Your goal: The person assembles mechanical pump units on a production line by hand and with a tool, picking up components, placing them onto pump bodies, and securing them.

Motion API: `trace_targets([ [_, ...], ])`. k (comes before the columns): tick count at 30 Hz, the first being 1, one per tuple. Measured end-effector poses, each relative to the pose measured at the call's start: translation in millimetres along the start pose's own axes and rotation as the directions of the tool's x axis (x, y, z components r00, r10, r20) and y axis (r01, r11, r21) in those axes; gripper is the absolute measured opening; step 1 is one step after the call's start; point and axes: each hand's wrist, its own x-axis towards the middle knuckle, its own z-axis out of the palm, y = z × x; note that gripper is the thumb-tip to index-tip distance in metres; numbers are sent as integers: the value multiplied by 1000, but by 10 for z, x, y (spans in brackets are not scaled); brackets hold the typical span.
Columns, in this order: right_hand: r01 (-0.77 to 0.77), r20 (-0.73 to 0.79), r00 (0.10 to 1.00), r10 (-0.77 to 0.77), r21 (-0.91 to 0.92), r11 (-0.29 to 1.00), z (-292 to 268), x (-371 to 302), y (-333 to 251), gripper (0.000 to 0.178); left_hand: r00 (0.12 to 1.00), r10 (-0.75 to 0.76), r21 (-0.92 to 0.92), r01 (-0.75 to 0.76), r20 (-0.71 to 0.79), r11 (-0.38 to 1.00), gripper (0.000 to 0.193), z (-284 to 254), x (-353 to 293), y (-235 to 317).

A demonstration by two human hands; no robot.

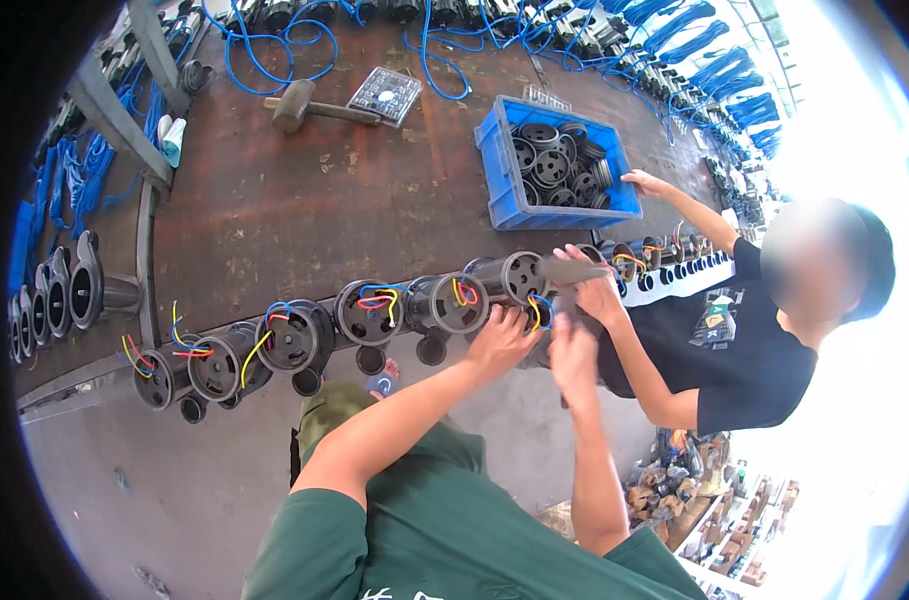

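A row of dark cylindrical motor housings (pixel 291 340) lies along the table's front edge, with red, yellow and blue wires coming out of the round ends. My left hand (pixel 503 343) has its fingers curled against a housing (pixel 523 277) in this row, near its wires. Close by on the right, my right hand (pixel 575 362) is closed round the handle of a mallet. The mallet's head (pixel 573 270), smeared by motion, is over the housing's end. A co-worker's hand (pixel 597 292) reaches in beside the mallet head, partly hidden.
The co-worker's other hand (pixel 647 183) touches a blue crate (pixel 511 178) of black round covers. Another mallet (pixel 295 105) and a clear case (pixel 387 96) lie on the brown table (pixel 245 190). Blue cables (pixel 275 62) run along the back. A metal post (pixel 120 120) stands at left.
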Motion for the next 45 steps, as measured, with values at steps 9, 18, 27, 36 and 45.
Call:
trace_targets([
  [9, -282, 224, 952, 207, 385, 879, -306, 88, -488, 43, 997, -73, -91, 76, 36, 993, 42, 8, -91, -34],
  [18, -435, 339, 866, 368, 147, 888, 115, 168, -141, 49, 971, -204, -285, 161, -128, 945, 33, 204, -175, -65],
  [27, -502, 382, 832, 402, 207, 840, 140, 65, -124, 44, 988, -131, -320, 151, 85, 935, 47, 73, -248, 111],
  [36, -325, -78, 929, 361, 294, 899, -346, 147, -460, 52, 898, 27, -436, 187, 439, 880, 57, -797, -370, -66],
  [45, -316, -249, 853, 459, 452, 834, -716, -275, -333, 44, 987, 8, -521, 77, 159, 850, 44, -1123, 1009, -59],
])
